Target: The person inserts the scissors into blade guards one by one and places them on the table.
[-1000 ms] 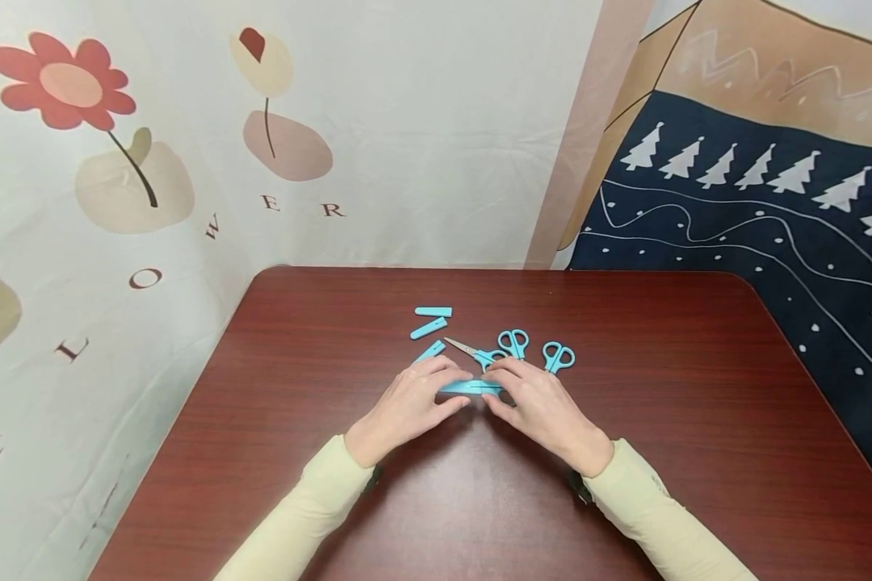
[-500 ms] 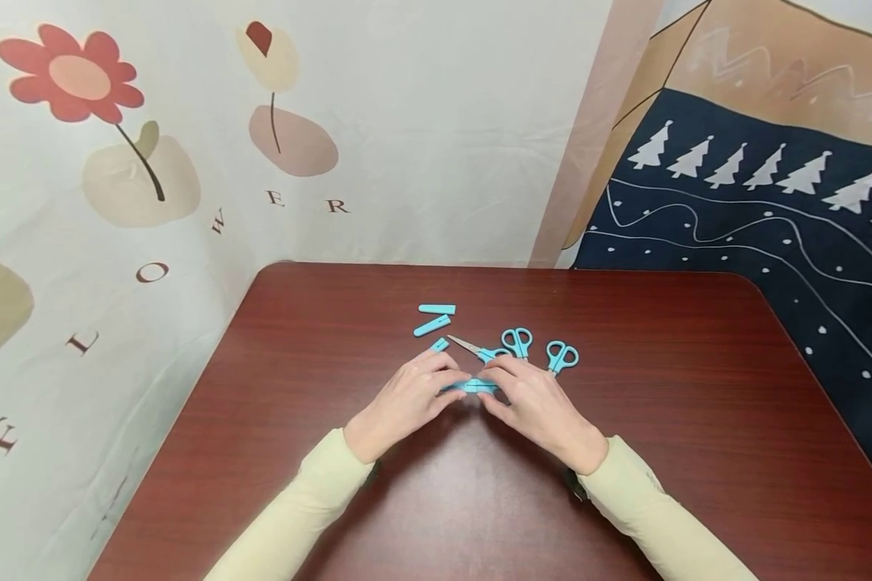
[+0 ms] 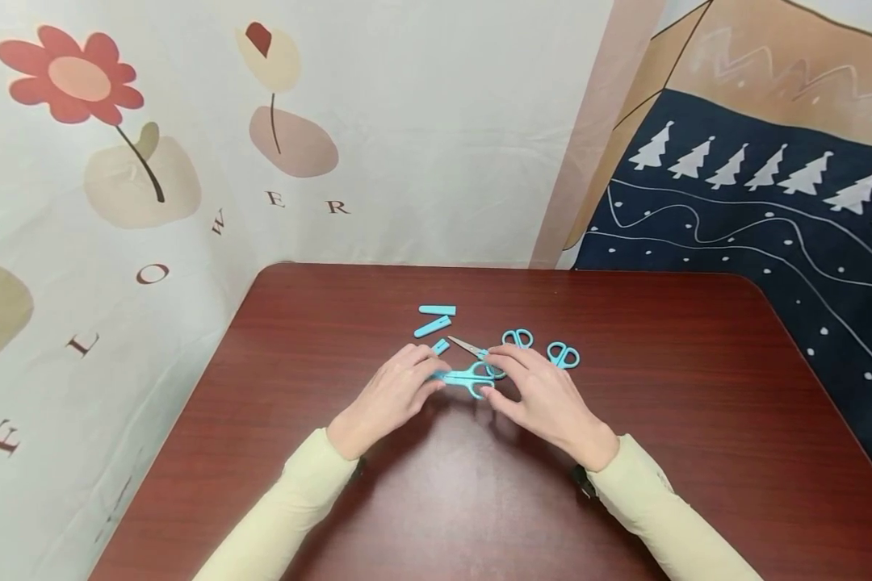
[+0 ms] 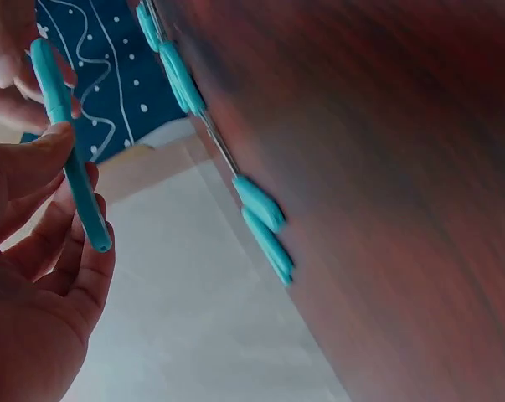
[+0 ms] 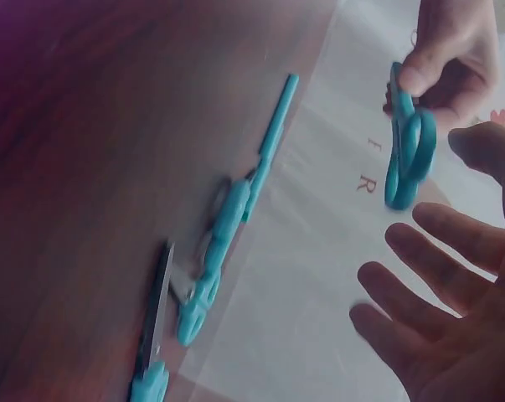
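Light-blue scissors [image 3: 472,379] are held above the table in my left hand [image 3: 388,395], which pinches the blue blade cover [image 4: 86,205] between thumb and fingers. The blades are hidden inside the cover, and the handle loops [image 5: 413,155] point to the right. My right hand [image 3: 548,399] is beside those loops with its fingers spread; in the right wrist view they stand apart from the handles. Behind it on the table lies another pair of scissors [image 3: 468,348] with bare blades.
Three loose blue blade covers lie at the back: one [image 3: 437,310] farthest, one slanted [image 3: 432,326], one partly behind my left hand [image 3: 440,346]. Two more scissors, one pair [image 3: 517,337] and another [image 3: 563,355], lie behind my right hand. The brown table [image 3: 320,323] meets a printed curtain.
Earlier both hands held the scissors and cover together. My right hand has let go of the handles and moved slightly right; my left hand has shifted left with the scissors, uncovering the handle loops.
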